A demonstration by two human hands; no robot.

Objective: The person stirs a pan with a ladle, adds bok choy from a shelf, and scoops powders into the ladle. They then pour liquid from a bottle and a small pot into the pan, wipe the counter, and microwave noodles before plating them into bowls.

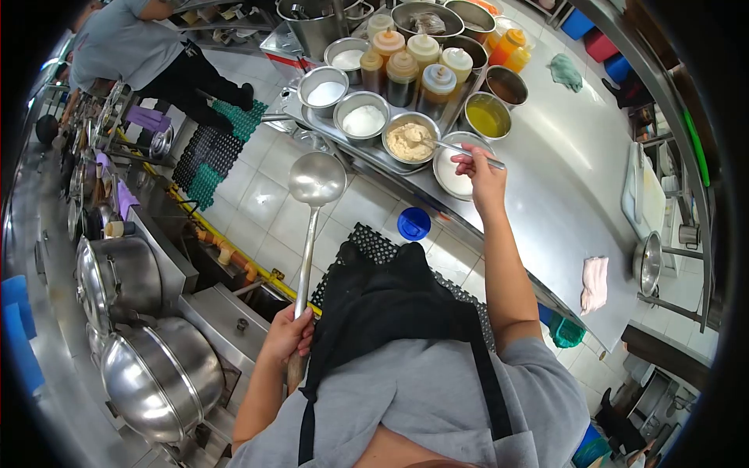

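Note:
My left hand (289,335) is wrapped round the handle of a large metal ladle (317,179), whose round bowl hangs over the floor left of the counter. With my right hand (484,178) I hold a small metal spoon (468,152) by its handle. The spoon's tip is in a steel bowl of beige paste (409,142). A bowl of white powder (454,173) lies just below my right hand. Left of the paste stand bowls with white grains (363,121) and white powder (325,93).
Squeeze bottles (402,72) crowd the tray behind the bowls. A bowl of yellow-green liquid (488,117) and a pink cloth (594,284) lie on the steel counter (562,179). A person (148,54) stands at upper left. Large steel pans (160,378) sit at left.

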